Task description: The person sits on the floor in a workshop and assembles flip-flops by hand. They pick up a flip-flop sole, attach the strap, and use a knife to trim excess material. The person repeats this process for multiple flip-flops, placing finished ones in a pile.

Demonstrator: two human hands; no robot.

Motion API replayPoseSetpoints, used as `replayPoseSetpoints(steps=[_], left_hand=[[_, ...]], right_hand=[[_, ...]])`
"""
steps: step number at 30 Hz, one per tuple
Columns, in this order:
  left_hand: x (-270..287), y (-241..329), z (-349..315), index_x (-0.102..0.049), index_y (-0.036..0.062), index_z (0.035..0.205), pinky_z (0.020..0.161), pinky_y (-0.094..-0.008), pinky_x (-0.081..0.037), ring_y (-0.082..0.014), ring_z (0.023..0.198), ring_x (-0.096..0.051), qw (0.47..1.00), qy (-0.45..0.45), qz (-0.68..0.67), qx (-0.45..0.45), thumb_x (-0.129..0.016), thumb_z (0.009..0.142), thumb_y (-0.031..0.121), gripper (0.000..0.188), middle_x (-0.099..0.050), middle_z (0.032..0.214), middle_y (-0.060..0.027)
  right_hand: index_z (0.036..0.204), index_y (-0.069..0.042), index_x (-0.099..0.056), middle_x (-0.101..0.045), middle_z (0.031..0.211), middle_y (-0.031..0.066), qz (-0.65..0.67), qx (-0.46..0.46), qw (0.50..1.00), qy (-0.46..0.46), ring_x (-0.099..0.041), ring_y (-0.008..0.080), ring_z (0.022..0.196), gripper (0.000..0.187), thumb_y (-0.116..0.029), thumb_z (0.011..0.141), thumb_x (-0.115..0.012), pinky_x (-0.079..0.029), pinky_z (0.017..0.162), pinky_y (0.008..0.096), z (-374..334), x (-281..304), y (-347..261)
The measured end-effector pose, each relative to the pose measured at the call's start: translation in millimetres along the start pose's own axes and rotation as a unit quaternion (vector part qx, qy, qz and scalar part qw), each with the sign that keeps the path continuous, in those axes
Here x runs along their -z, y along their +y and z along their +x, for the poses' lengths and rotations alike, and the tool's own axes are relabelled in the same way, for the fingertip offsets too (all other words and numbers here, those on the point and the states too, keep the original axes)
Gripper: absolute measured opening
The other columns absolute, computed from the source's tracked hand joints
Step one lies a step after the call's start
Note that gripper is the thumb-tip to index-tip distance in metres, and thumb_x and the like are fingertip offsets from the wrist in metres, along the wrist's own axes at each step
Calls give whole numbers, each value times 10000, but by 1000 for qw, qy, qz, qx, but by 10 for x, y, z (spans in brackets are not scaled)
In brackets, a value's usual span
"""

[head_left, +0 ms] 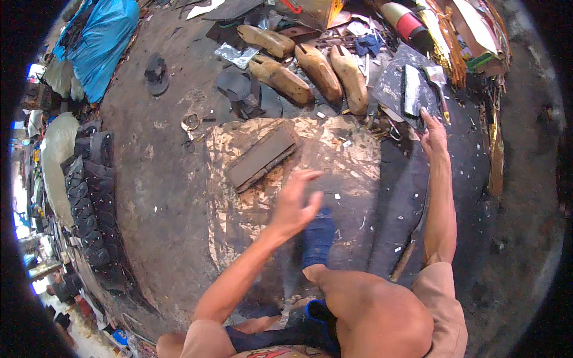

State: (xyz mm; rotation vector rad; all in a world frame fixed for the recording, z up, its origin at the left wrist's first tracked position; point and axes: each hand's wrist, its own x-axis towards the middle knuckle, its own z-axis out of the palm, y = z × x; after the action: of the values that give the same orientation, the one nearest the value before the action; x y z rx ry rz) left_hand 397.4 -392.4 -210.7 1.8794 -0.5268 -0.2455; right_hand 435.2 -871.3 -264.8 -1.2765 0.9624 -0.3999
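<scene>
My left hand [296,204] hovers over the work surface with its fingers apart, slightly blurred, and holds nothing. Just beyond it lies a brown rectangular block [264,157], set at a slant on a worn, light-patched board [349,140]. My right arm stretches forward to the right. My right hand [434,136] has its fingers extended, their tips by the lower end of a black block with a white top [412,89]. That block rests on a dark plastic sheet [391,80]. Close by is a tool with a yellowish handle [445,107].
Several wooden shoe lasts [319,71] lie beyond the board, next to dark scraps [239,89]. A blue plastic bag [104,48] is at far left, above stacked black pieces [86,191]. A wooden-handled tool [403,262] lies by my knee. A red-banded cylinder [409,27] stands far right.
</scene>
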Motion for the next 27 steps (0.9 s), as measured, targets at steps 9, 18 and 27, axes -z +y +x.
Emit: replayPoseSetpoints(steps=[9, 18, 27], left_hand=[[-1796, -324, 1584, -218, -75, 1599, 1226, -535, -300, -509, 1415, -366, 996, 82, -17, -2, -837, 792, 133, 1038, -344, 1508, -339], [-2206, -379, 1939, -279, -51, 1557, 1165, -631, -255, -485, 1459, -280, 965, 188, 177, -46, -923, 682, 421, 1185, -258, 1650, -216], [-1685, -233, 1310, -535, 8, 1421, 1114, -472, -421, -356, 1295, -552, 966, 60, -205, -148, -903, 752, 194, 787, -571, 1390, -183]], right_hand=[[1147, -101, -627, -725, 1024, 4, 174, 20, 981, -85, -724, 112, 868, 217, -123, 984, -769, -588, 688, 263, -806, -522, 321], [1382, -71, -519, -699, 1202, 73, 211, -46, 976, -27, -710, 218, 1072, 432, -111, 999, -715, -598, 901, 436, -1202, -405, 87], [1337, -25, -568, -744, 1115, 72, 152, 16, 988, 3, -768, 152, 854, 332, -52, 1016, -647, -648, 676, 332, -2113, -8, 49]])
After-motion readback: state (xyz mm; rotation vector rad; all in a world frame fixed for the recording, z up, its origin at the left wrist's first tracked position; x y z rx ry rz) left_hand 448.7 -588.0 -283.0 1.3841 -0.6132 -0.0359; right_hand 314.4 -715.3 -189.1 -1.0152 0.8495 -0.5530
